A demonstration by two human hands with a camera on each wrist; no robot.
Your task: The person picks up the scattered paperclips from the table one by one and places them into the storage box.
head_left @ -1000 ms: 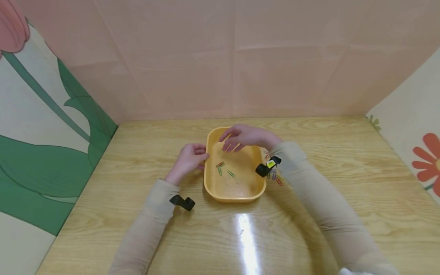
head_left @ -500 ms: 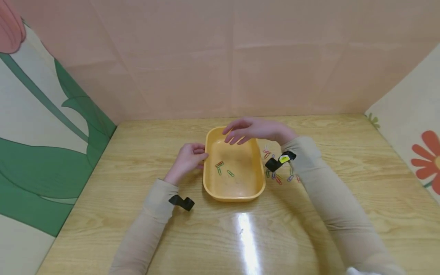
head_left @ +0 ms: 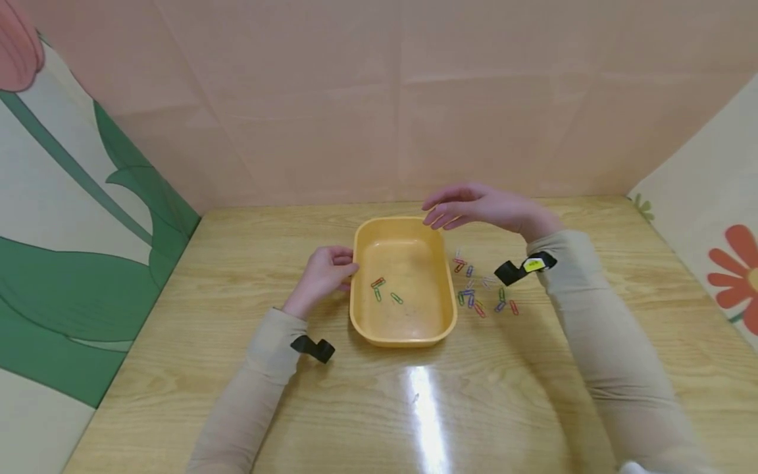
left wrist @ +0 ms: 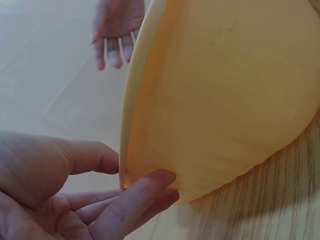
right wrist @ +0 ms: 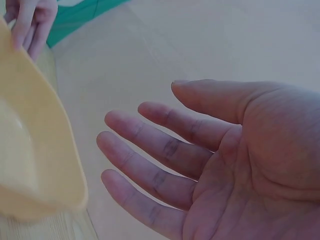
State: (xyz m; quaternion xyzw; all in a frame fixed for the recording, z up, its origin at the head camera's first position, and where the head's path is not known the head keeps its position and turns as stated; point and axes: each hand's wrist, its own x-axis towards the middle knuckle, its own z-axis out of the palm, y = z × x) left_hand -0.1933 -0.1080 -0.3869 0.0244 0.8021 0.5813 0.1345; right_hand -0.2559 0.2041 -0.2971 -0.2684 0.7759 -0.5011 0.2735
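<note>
A yellow plastic tray rests on the wooden table. Several paper clips, red and green, lie inside it, among them a green one. My left hand pinches the tray's left rim, thumb at the edge and fingers against the wall in the left wrist view. Past the tray's far right corner, my right hand is raised with loosely spread fingers; its palm holds nothing in the right wrist view. More colored paper clips lie on the table to the right of the tray, including a red one.
The wooden table ends at a pink covered wall behind the tray. Side panels with painted flowers stand left and right, the right one showing a red flower.
My right hand has moved from over the tray to the right and away, past its far right corner, uncovering the paper clips on the table. The left hand stays at the rim.
</note>
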